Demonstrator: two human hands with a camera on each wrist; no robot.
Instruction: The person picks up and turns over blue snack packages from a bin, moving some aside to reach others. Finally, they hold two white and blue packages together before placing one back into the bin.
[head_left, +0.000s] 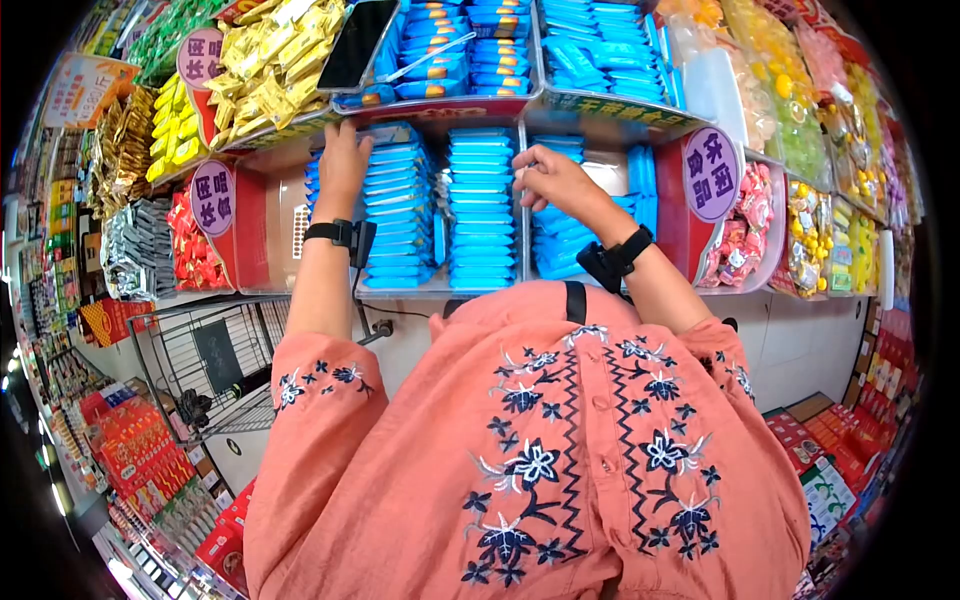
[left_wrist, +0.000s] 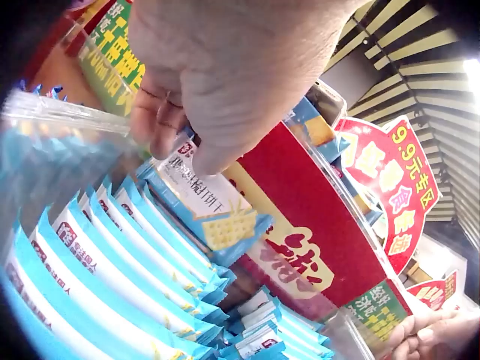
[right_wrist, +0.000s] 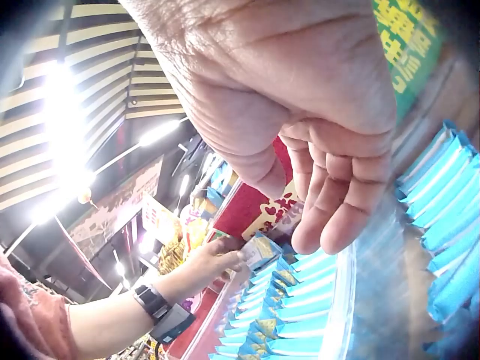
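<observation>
My left hand [head_left: 342, 172] reaches to the back of a bin of upright blue-and-white biscuit packets. In the left wrist view, its thumb and fingers pinch the top edge of one biscuit packet [left_wrist: 201, 191] that faces forward with a biscuit picture on it. The closest row of packets [head_left: 398, 225] stands just in front of that hand, and a second row [head_left: 482, 215] runs beside it. My right hand [head_left: 562, 182] hovers over the divider to the right, fingers loosely curled with nothing in them. Below it are more blue packets [right_wrist: 446, 217] in the neighbouring compartment.
A clear divider [head_left: 521, 200] separates the compartments. On the upper shelf, a phone [head_left: 358, 45] lies near blue packets and white tongs [head_left: 430, 57]. Yellow-wrapped sweets [head_left: 275, 70] fill the upper left. A wire shopping cart [head_left: 215, 350] stands at the lower left.
</observation>
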